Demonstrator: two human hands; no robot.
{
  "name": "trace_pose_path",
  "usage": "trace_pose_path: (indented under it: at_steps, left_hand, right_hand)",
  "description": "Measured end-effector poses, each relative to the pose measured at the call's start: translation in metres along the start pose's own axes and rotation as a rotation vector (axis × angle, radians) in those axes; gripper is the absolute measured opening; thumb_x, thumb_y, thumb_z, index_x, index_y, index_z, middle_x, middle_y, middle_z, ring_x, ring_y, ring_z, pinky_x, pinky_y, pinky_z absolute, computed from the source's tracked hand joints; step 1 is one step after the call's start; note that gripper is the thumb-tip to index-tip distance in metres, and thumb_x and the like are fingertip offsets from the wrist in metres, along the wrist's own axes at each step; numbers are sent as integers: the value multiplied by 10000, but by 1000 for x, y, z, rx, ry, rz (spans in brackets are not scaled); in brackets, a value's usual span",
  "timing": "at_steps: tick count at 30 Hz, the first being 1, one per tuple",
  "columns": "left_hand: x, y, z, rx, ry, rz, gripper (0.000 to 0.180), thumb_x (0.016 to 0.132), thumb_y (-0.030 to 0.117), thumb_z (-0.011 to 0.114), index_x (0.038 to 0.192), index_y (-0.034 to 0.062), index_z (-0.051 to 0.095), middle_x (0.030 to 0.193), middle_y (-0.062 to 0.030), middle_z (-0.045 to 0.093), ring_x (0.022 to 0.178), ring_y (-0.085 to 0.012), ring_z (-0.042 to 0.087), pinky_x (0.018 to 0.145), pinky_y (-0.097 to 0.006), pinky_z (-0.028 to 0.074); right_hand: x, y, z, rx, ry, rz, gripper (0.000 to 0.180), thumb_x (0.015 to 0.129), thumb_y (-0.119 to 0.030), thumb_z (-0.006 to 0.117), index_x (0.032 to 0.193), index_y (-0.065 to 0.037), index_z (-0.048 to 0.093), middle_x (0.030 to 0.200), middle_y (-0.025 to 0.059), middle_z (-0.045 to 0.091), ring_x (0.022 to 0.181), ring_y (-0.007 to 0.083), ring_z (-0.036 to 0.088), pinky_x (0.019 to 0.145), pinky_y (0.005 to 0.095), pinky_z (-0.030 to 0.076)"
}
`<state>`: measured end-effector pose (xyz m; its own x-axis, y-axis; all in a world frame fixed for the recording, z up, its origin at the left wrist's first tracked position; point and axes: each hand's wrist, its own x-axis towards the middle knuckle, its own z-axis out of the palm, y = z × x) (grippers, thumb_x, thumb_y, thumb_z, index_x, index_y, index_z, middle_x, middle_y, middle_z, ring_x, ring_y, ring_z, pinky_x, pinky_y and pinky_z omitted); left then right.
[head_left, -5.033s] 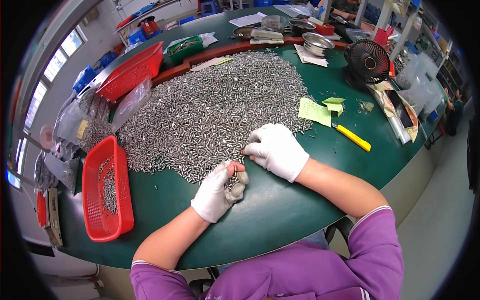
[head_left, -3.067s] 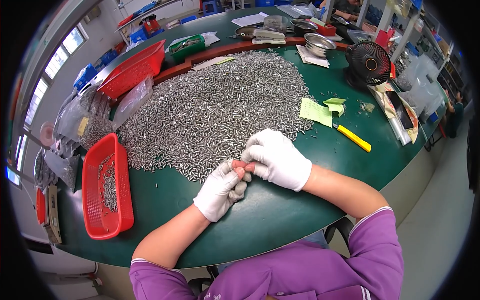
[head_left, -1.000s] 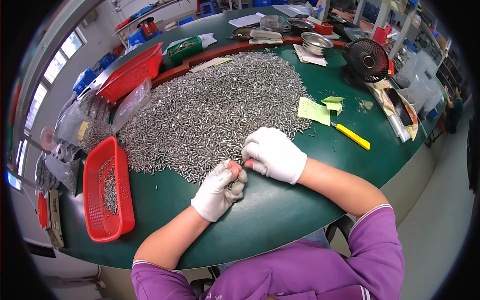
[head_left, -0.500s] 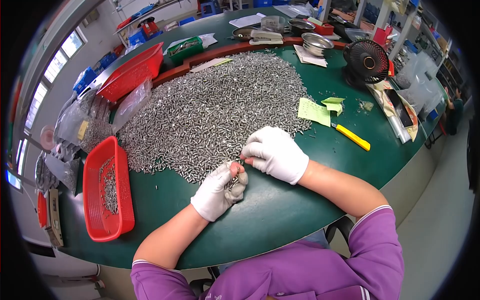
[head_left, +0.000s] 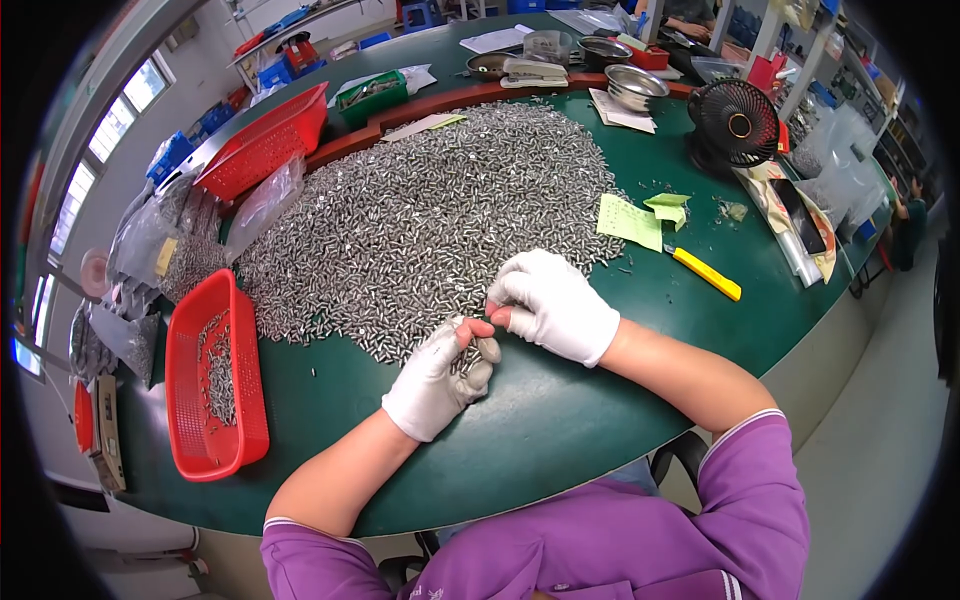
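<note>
A wide heap of small silvery metal pins (head_left: 420,220) covers the middle of the green table. At its near edge my left hand (head_left: 435,378), in a white glove with bare thumb and fingertip, curls closed around several metal pins (head_left: 466,364). My right hand (head_left: 556,308), also white-gloved with bare fingertips, is closed in a pinch right beside the left thumb. Whatever lies between the right fingertips is too small and hidden to make out. A red plastic basket (head_left: 262,395) with some pins in it stands to the left of my left hand.
Right of the heap lie a yellow cutter knife (head_left: 706,275) and green paper notes (head_left: 630,222). A black fan (head_left: 735,122) and a phone (head_left: 797,216) stand farther right. Another red basket (head_left: 265,150), a green tray (head_left: 372,97) and metal bowls (head_left: 636,86) sit along the far side.
My right hand has shifted slightly right, and its fingertips now meet near the left thumb, which points more to the right. A person's arm has appeared at the far top right.
</note>
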<state>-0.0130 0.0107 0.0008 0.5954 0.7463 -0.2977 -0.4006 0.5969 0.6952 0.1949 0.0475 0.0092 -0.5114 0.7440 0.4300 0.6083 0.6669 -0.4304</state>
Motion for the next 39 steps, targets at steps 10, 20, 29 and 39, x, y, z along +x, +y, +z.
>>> trace_pose_path:
  at_steps: [10, 20, 29, 39]
  left_hand:
    - [5, -4, -12, -57, -100, -33, 153, 942, 241, 634, 1042, 132, 595, 846, 1, 631, 628, -68, 520, 538, -191, 396]
    - [0, -1, -5, -2, -4, -19, 240, 950, 349, 582, 1000, 114, 571, 844, -28, 560, 569, -110, 402, 530, -249, 317]
    - [0, 0, -3, 8, -59, -2, 238, 966, 347, 546, 1040, 121, 548, 905, -37, 567, 620, -115, 431, 571, -243, 352]
    - [0, 2, -6, -36, -47, -30, 233, 955, 337, 594, 1024, 118, 552, 907, -34, 580, 692, -121, 512, 612, -231, 417]
  right_hand:
    - [-2, -9, -3, 320, -39, -14, 194, 827, -268, 675, 936, -110, 702, 945, 93, 634, 950, 300, 593, 860, 407, 474]
    - [1, 17, -12, -149, 139, 33, 104, 806, -229, 674, 860, -148, 709, 871, 45, 635, 848, 267, 607, 761, 398, 499]
    - [-2, 12, -17, -283, -49, 63, 124, 761, -255, 700, 822, -148, 701, 824, 59, 599, 822, 270, 597, 729, 418, 487]
    - [1, 8, -13, -362, -65, -48, 103, 749, -241, 697, 744, -146, 657, 817, 59, 599, 812, 267, 602, 703, 409, 486]
